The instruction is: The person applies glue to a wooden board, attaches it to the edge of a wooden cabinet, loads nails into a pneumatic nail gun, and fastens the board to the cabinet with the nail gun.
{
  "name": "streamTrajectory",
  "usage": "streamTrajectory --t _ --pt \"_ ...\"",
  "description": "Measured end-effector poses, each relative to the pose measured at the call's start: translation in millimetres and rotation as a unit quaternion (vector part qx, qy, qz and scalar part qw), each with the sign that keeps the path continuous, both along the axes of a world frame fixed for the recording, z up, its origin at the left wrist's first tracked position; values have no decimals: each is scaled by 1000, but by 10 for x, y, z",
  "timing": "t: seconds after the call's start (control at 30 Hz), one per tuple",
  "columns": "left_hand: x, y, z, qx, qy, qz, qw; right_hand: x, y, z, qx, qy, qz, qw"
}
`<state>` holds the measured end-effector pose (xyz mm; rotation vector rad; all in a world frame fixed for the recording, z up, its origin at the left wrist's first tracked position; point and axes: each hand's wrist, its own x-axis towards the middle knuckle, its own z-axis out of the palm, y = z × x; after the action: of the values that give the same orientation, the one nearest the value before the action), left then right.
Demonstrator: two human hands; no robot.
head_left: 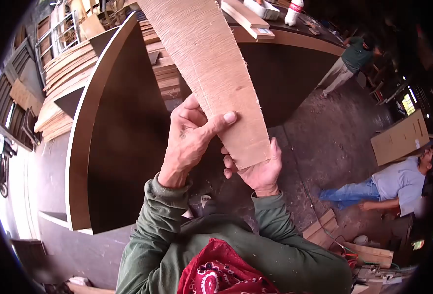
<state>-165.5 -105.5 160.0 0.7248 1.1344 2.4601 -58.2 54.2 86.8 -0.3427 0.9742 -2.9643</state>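
A long, thin strip of light wood [216, 63] with frayed edges runs from the top of the view down to my hands. My left hand [189, 132] grips its left edge, thumb flat on the upper face and fingers curled behind. At the lower end, my right hand [260, 169] holds the strip's corner from beneath, its thumb along the right edge and some fingers hidden under the wood. Both hands are in front of my chest, in green sleeves, above a red patterned cloth [216, 272].
Dark panels with pale edges stand at left [123, 127] and behind the strip [290, 73]. Stacked boards [69, 83] lie at upper left. A bottle [294, 12] stands on the bench. Two people [356, 56] [397, 183] are at right, near a cardboard-coloured panel [397, 138].
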Motion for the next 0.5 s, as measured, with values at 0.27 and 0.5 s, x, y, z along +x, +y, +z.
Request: streamTrajectory --t 0.27,0.5 --pt "709 -489 -145 98 -27 57 993 455 -217 -379 300 40 -109 947" --pt "1450 -1679 14 142 42 319 936 788 -612 -804 293 33 -5 956"
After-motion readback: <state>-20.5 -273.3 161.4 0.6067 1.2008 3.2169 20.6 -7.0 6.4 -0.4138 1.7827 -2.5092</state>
